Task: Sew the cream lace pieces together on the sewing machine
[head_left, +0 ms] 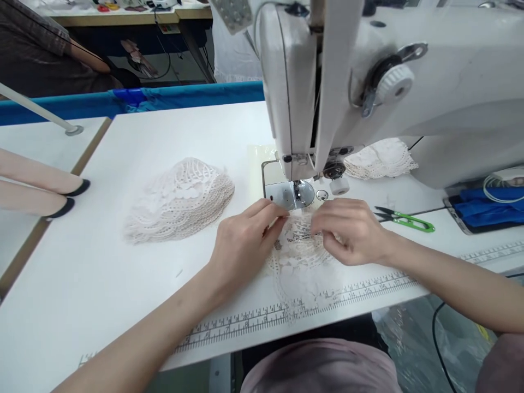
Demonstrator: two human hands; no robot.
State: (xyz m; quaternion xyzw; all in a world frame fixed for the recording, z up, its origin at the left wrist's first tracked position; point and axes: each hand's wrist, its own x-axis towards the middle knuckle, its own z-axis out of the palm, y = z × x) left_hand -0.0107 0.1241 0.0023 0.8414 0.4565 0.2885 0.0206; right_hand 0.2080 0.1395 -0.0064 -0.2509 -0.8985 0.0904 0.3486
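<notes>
A piece of white lace (305,262) lies just in front of the sewing machine's metal plate (282,194) and drapes over the printed ruler toward the table's front edge. My left hand (249,234) pinches its upper left edge between thumb and forefinger. On the other side, my right hand (352,229) has its fingers closed on the lace's right part, thumb bent underneath. The presser foot (298,191) stands right behind the lace, between the two hands. Left of my left hand rests a fanned stack of lace pieces (184,202).
Green thread snips (409,220) lie right of my right hand, near a phone with blue cloth (491,206). More lace (380,158) sits behind the needle area, under the machine arm (442,71). Two mannequin-like legs (36,185) stand at left. Another person's arm (88,57) shows beyond.
</notes>
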